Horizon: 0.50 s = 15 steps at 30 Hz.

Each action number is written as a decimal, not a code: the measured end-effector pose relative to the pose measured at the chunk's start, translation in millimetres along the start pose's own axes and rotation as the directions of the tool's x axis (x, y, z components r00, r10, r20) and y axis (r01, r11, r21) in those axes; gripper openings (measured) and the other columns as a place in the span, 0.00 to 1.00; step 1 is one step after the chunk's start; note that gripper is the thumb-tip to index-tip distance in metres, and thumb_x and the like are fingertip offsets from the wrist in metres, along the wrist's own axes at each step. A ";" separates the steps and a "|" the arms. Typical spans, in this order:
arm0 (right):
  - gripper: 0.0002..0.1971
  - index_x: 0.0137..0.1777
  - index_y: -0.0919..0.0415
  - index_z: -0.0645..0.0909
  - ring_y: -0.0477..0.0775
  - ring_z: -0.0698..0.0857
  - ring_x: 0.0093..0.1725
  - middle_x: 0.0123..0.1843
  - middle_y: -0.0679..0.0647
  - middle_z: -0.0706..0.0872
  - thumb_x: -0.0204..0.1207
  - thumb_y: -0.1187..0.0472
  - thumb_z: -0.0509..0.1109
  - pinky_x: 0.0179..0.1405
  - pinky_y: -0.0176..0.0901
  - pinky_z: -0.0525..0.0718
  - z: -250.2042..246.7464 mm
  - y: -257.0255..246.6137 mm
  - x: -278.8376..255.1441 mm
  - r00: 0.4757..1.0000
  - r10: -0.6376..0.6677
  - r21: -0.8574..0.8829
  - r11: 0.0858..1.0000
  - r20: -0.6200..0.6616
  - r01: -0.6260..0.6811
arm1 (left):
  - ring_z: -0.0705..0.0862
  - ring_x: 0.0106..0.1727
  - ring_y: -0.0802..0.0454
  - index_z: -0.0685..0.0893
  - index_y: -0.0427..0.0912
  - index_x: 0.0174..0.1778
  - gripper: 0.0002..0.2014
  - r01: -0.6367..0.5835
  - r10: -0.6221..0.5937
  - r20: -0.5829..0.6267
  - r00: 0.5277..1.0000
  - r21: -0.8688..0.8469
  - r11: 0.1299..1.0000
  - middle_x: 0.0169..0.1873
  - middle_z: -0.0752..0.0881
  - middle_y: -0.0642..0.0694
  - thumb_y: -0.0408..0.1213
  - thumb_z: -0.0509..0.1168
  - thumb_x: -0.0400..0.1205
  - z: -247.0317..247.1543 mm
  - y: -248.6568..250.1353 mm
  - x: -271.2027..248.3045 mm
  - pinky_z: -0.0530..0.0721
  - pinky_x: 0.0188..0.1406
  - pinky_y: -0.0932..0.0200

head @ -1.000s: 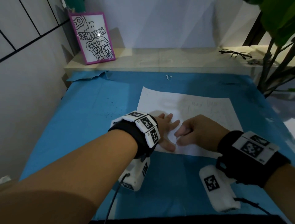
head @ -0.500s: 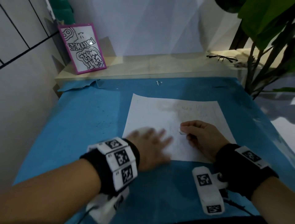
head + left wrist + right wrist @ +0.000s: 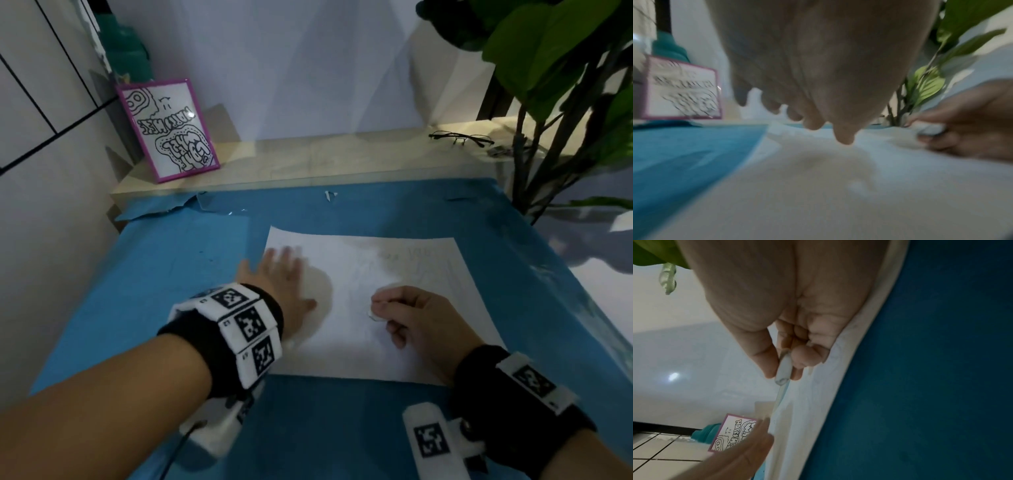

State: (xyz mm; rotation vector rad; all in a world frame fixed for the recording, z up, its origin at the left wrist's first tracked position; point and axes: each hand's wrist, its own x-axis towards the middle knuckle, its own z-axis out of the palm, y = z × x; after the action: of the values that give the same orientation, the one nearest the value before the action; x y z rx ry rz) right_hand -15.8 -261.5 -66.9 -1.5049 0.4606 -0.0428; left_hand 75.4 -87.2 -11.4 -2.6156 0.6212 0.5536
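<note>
the grip of the right hand (image 3: 416,325) is clamped on a small white eraser (image 3: 373,314): in the right wrist view the eraser (image 3: 784,369) is seen pinched between the thumb and the forefinger, with the other fingers curled into the palm. the eraser is held low at the middle of a white sheet of paper (image 3: 394,353); whether its tip meets the sheet cannot be told. the heel of the right hand is laid on the sheet's near right part.

the grip of the left hand (image 3: 282,281) is apart, with the fingers straight and spread and nothing held. it is placed over the left part of the sheet, the fingertips reaching toward the far left corner. the left wrist view is blurred, so whether the palm is pressed down cannot be told.

faint pencil marks (image 3: 421,260) are seen on the far right part of the sheet. the sheet is laid flat on the blue-covered counter (image 3: 154,291). a small white scrap (image 3: 329,195) is seen near the counter's far edge. behind it a pale ledge (image 3: 325,154) is set against the wall; a pink-framed drawing (image 3: 169,128) is leaned there on the left, and a pair of eyeglasses (image 3: 460,138) is laid on the right. a leafy plant (image 3: 548,85) is stood at the far right.
</note>
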 end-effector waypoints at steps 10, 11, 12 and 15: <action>0.04 0.38 0.65 0.86 0.50 0.75 0.26 0.31 0.59 0.83 0.72 0.71 0.72 0.21 0.39 0.75 0.6 -0.3 -3.0 1.000 0.007 0.086 0.996 -0.016 -0.006 | 0.35 0.83 0.45 0.31 0.51 0.82 0.30 -0.204 0.191 0.134 0.972 0.090 0.975 0.81 0.29 0.48 0.52 0.39 0.88 29.2 9.2 -19.9 0.48 0.81 0.37; 0.04 0.38 0.65 0.86 0.51 0.75 0.26 0.32 0.60 0.82 0.72 0.71 0.72 0.21 0.39 0.75 1.2 -0.5 -4.3 1.000 0.010 0.081 0.997 -0.011 -0.009 | 0.38 0.84 0.44 0.35 0.47 0.83 0.32 -0.060 0.057 0.098 0.994 0.028 0.998 0.82 0.32 0.45 0.53 0.41 0.88 21.3 2.6 -6.5 0.50 0.80 0.37; 0.04 0.38 0.65 0.86 0.52 0.75 0.26 0.32 0.61 0.82 0.72 0.71 0.72 0.21 0.40 0.76 1.7 -0.5 -5.0 1.000 0.011 0.073 0.997 -0.007 -0.010 | 0.40 0.84 0.44 0.37 0.44 0.84 0.34 0.025 -0.022 0.065 0.998 -0.038 0.999 0.83 0.34 0.44 0.55 0.43 0.88 10.0 -0.3 1.8 0.51 0.81 0.38; 0.04 0.37 0.65 0.86 0.52 0.75 0.26 0.31 0.60 0.82 0.72 0.70 0.73 0.22 0.40 0.76 1.6 -0.5 -9.8 1.000 0.021 0.057 0.998 -0.003 -0.021 | 0.39 0.84 0.47 0.36 0.44 0.84 0.37 -0.263 0.261 -0.033 0.965 -0.091 0.961 0.83 0.33 0.46 0.60 0.43 0.86 -16.0 23.5 14.2 0.49 0.81 0.42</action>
State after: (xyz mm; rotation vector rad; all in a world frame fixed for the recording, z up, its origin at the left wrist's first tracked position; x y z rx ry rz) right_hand -24.1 -257.0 -63.8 -1.4444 0.4747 -0.0420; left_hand 80.1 -118.6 -11.0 -2.6464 0.9796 0.6499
